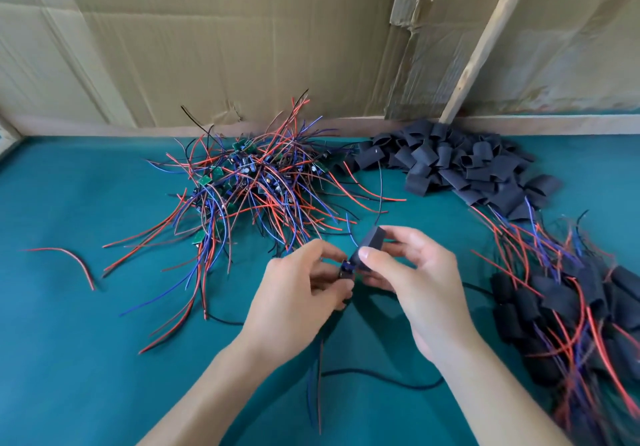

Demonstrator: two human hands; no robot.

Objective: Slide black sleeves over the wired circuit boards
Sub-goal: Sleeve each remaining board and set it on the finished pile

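Head view, centre of the frame: left hand (301, 289) pinching a small wired circuit board (345, 270) at its fingertips, wires trailing down toward the lower edge; right hand (412, 279) pinching a black sleeve (370, 246) between thumb and fingers, its lower open end right at the board. Above and left of centre, a tangled heap of unsleeved boards (249, 182) with red, blue and black wires on the teal tabletop (86, 341). Upper right, a pile of empty sleeves (460, 161) against the cardboard wall (242, 30). Along the right edge, sleeved boards (568, 310) lying in a blurred row. Far left, a lone red wire (74, 262)
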